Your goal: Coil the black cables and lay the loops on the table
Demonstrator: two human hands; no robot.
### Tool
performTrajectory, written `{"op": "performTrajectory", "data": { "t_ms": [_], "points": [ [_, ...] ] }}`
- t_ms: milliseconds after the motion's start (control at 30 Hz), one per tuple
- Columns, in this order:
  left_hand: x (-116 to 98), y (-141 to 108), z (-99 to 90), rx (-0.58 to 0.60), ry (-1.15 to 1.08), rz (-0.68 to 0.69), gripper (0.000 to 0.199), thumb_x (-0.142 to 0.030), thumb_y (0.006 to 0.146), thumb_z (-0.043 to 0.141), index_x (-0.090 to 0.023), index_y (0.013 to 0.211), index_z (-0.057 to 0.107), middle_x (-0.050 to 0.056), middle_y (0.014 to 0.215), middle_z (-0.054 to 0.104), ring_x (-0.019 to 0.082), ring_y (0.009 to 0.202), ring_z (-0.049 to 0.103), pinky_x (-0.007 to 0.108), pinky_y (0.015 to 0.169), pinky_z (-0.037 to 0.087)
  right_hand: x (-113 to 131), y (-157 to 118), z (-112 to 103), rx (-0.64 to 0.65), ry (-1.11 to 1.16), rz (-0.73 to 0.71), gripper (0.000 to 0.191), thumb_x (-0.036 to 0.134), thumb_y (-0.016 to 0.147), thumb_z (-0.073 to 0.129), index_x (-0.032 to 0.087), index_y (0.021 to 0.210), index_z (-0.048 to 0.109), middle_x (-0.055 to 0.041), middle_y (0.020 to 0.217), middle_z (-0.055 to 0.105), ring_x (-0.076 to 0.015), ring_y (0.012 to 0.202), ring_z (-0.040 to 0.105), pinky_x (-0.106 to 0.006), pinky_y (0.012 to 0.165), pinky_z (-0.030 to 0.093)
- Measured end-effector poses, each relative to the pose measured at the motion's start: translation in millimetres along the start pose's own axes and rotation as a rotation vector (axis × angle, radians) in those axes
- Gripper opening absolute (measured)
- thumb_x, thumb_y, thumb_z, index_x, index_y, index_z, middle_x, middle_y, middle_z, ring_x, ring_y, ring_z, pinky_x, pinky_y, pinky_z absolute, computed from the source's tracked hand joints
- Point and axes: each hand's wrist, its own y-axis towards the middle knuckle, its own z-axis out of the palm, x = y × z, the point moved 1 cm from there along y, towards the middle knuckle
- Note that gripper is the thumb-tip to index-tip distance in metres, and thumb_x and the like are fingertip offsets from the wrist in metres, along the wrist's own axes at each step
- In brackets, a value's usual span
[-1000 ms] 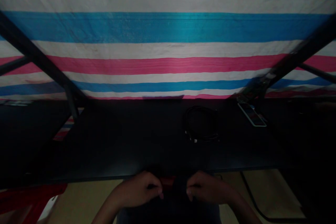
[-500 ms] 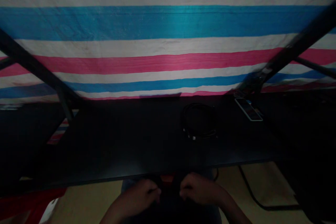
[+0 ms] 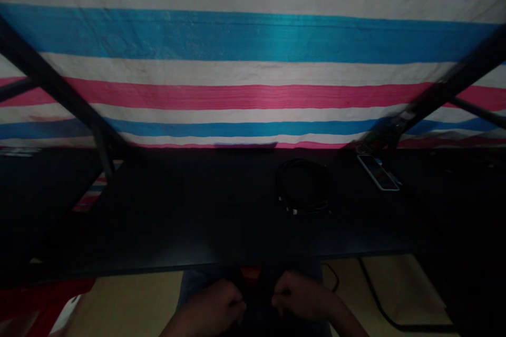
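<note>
My left hand point(image 3: 217, 303) is low in the view, below the table's front edge and over my lap, its fingers curled closed. Facing it across a narrow dark gap, my right hand point(image 3: 298, 295) has its fingers bent together as well. Deep shadow hides whatever is in the fingers, if anything. Farther back, a coiled black cable point(image 3: 281, 181) with small light metal ends lies on the black table point(image 3: 190, 210), apart from both hands.
A phone point(image 3: 378, 172) lies at the table's right, by a slanted dark metal post point(image 3: 446, 84). Another post point(image 3: 59, 84) slants on the left. Striped plastic sheeting point(image 3: 253, 37) hangs behind. A red stool-like object point(image 3: 43, 305) is at the lower left.
The view has tilted slightly, so the table and cable sit a little lower. Both hands have dropped slightly in the view and remain closed; the cable has not moved on the table.
</note>
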Motion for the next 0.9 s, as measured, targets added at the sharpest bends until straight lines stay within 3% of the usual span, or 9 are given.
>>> {"op": "performTrajectory", "data": {
  "t_ms": [133, 233, 333, 400, 533, 633, 700, 800, 900],
  "points": [
    [8, -1, -4.1, 0.034, 0.033, 0.029, 0.032, -0.024, 0.084, 0.049, -0.021, 0.082, 0.081, 0.005, 0.076, 0.076, 0.017, 0.063, 0.062, 0.026, 0.055, 0.037, 5, -1, -9, 0.042, -0.076, 0.019, 0.024, 0.02, 0.083, 0.058, 0.017, 0.07, 0.078, 0.0021, 0.06, 0.064, -0.0098, 0.055, 0.051, -0.021, 0.052, 0.031],
    [10, 6, 11.6, 0.019, 0.059, 0.0, 0.024, -0.023, 0.078, 0.057, -0.025, 0.08, 0.081, 0.006, 0.08, 0.077, 0.022, 0.066, 0.065, 0.03, 0.055, 0.04, 9, 7, 9, 0.081, -0.143, 0.038, 0.021, 0.021, 0.081, 0.06, 0.02, 0.076, 0.08, 0.0017, 0.063, 0.067, -0.0106, 0.053, 0.05, -0.022, 0.05, 0.03],
    [9, 11, 27.4, -0.003, -0.008, 0.07, 0.026, -0.025, 0.08, 0.059, -0.031, 0.093, 0.08, 0.006, 0.101, 0.08, 0.024, 0.08, 0.07, 0.032, 0.063, 0.047, 9, 15, 31, 0.08, -0.174, 0.029, 0.02, 0.021, 0.076, 0.064, 0.022, 0.083, 0.082, 0.001, 0.071, 0.072, -0.0114, 0.054, 0.051, -0.021, 0.051, 0.032],
    [7, 9, 26.9, -0.02, -0.02, 0.077, 0.029, -0.026, 0.082, 0.058, -0.03, 0.101, 0.079, 0.006, 0.108, 0.078, 0.024, 0.087, 0.071, 0.031, 0.068, 0.048, 7, 17, 36, 0.042, -0.139, 0.042, 0.021, 0.021, 0.075, 0.064, 0.022, 0.085, 0.082, 0.0004, 0.073, 0.072, -0.0115, 0.056, 0.052, -0.021, 0.052, 0.033],
    [3, -3, -5.9, 0.014, 0.046, -0.004, 0.03, -0.03, 0.088, 0.051, -0.021, 0.085, 0.08, 0.007, 0.085, 0.077, 0.02, 0.073, 0.066, 0.028, 0.06, 0.04, 2, 7, 12, 0.013, 0.037, 0.061, 0.027, 0.03, 0.084, 0.057, 0.016, 0.07, 0.076, 0.0017, 0.059, 0.059, -0.01, 0.053, 0.048, -0.022, 0.051, 0.031],
    [3, -14, -40.6, -0.001, -0.033, 0.091, 0.036, -0.035, 0.093, 0.048, -0.021, 0.08, 0.078, 0.002, 0.076, 0.071, 0.014, 0.068, 0.059, 0.025, 0.061, 0.037, -7, -8, -18, 0.039, 0.188, -0.032, 0.038, 0.042, 0.089, 0.055, 0.014, 0.068, 0.072, 0.003, 0.057, 0.052, -0.0089, 0.053, 0.043, -0.021, 0.052, 0.03],
    [7, -20, -59.4, -0.053, -0.089, 0.109, 0.037, -0.038, 0.095, 0.047, -0.02, 0.081, 0.077, 0.0, 0.072, 0.065, 0.013, 0.065, 0.053, 0.025, 0.061, 0.035, -16, -17, -33, -0.008, 0.275, -0.057, 0.045, 0.053, 0.089, 0.056, 0.014, 0.071, 0.07, 0.0037, 0.057, 0.048, -0.0084, 0.053, 0.04, -0.021, 0.051, 0.028],
    [12, -26, -77.6, -0.085, -0.13, 0.09, 0.042, -0.045, 0.097, 0.046, -0.018, 0.084, 0.075, -0.002, 0.066, 0.055, 0.011, 0.061, 0.045, 0.024, 0.058, 0.033, -27, -28, -47, -0.083, 0.359, -0.086, 0.058, 0.069, 0.086, 0.055, 0.014, 0.072, 0.069, 0.0054, 0.056, 0.041, -0.008, 0.051, 0.034, -0.021, 0.049, 0.023],
    [9, -33, -86.8, -0.016, -0.123, 0.097, 0.037, -0.044, 0.095, 0.049, -0.019, 0.084, 0.075, -0.003, 0.069, 0.055, 0.011, 0.062, 0.045, 0.024, 0.058, 0.032, -27, -37, -53, -0.061, 0.354, -0.117, 0.057, 0.069, 0.085, 0.059, 0.015, 0.068, 0.068, 0.0059, 0.055, 0.038, -0.0082, 0.052, 0.032, -0.022, 0.051, 0.024]
  ]
}}
